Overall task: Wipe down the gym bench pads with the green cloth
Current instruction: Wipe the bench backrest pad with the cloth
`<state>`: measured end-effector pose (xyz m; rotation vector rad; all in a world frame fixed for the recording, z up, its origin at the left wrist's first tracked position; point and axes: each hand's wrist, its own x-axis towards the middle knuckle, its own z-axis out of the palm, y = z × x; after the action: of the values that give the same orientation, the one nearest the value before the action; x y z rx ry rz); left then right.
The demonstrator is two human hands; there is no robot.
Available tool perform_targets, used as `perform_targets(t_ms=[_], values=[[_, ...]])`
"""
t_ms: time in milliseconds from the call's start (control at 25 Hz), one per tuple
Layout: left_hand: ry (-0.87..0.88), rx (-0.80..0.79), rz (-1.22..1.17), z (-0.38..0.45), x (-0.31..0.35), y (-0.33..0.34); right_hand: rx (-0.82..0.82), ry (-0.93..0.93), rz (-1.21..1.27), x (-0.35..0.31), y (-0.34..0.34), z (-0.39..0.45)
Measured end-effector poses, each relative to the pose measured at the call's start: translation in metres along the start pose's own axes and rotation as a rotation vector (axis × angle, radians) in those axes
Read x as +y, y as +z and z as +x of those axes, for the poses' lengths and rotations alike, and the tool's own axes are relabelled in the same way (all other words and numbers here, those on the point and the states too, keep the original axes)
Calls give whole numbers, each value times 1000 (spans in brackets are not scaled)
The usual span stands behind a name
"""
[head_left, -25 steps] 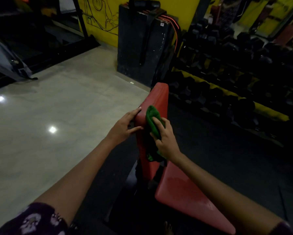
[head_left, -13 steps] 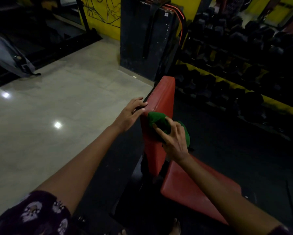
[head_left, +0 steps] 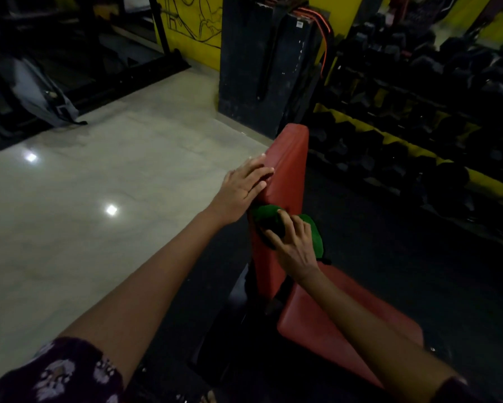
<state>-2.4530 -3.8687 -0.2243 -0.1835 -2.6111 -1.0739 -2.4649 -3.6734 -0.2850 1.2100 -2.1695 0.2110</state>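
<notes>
Since the earlier frames the green cloth (head_left: 311,232) has slid down the upright back pad (head_left: 288,175), and the left hand (head_left: 244,186) has flattened out against the pad's left edge instead of gripping it.

Right hand (head_left: 295,247) — fingers curled over the bunched cloth, pressing it onto the pad face about halfway up. Left hand — fingers straight, laid flat on the pad edge at 10 o'clock from the cloth, holding nothing, bracing.

Cloth: looks soft, light and floppy; part of it spills out at 3 o'clock of the right hand. Likely best kept wadded under the palm so it doesn't fold away mid-stroke. Pad covering appears smooth and slick, probably vinyl, so the cloth should glide easily; the pad itself seems firm enough to take pressure with the left hand steadying it.

Seat pad (head_left: 346,324) lies at 5 o'clock from the cloth, low and near the person; whether it has been wiped I cannot tell.

Around: dumbbell rack (head_left: 419,117) at 1 to 2 o'clock, well apart; dark pillar (head_left: 256,68) at 12; pale floor (head_left: 99,199) at 9; grey bag (head_left: 40,91) at 10, far off. Nothing blocks the pad face — only the bracing hand covers part of its edge.
</notes>
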Motion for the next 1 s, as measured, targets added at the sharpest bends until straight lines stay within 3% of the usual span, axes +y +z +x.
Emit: perform_targets(t_ms=[160, 400, 720, 920, 1000], values=[[19, 119, 29, -8, 5, 19, 2, 28, 39, -8, 3, -14], [251, 366, 176, 0, -18, 39, 127, 13, -68, -12, 42, -35], [461, 459, 215, 9, -42, 44, 152, 105, -143, -28, 61, -50], [484, 583, 297, 15, -50, 53, -118, -9, -171, -32, 97, -127], [471, 634, 336, 13, -47, 59, -137, 23, -148, -32, 95, -136]])
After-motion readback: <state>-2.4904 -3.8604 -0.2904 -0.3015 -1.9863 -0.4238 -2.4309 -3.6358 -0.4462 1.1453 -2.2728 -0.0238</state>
